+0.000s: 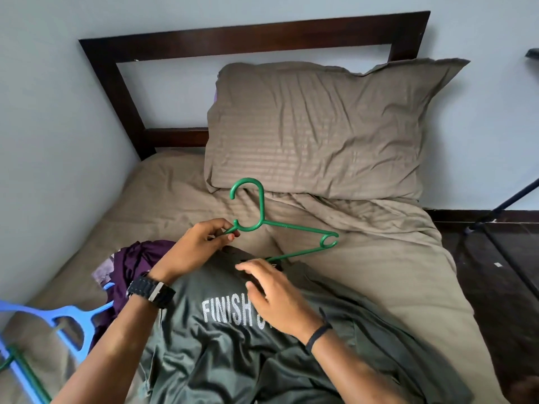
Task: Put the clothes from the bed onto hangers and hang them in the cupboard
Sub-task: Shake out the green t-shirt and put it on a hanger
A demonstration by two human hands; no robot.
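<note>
While the green hanger goes into the shirt: this is my reading of the step in hand.
Shirt: the grey shirt (233,339) lies flat on the bed (379,272), printed side up, collar toward the pillow (315,126).
Hanger: the green hanger (280,225) sits at the collar, hook pointing to the pillow, one arm seemingly tucked under the fabric.
Left hand: the left hand (195,246) pinches the hanger just below the hook.
Right hand: the right hand (274,290) rests on the collar area, fingers spread and straight, gripping nothing.
Doing it well: probably hold the neck opening wide, slide one arm into a shoulder, then angle the other in without stretching the collar.
Containers: no cupboard is in view.
Nearby: a purple garment (131,263) is bunched beside the shirt; a blue hanger (67,322) lies at the bed's near left.
</note>
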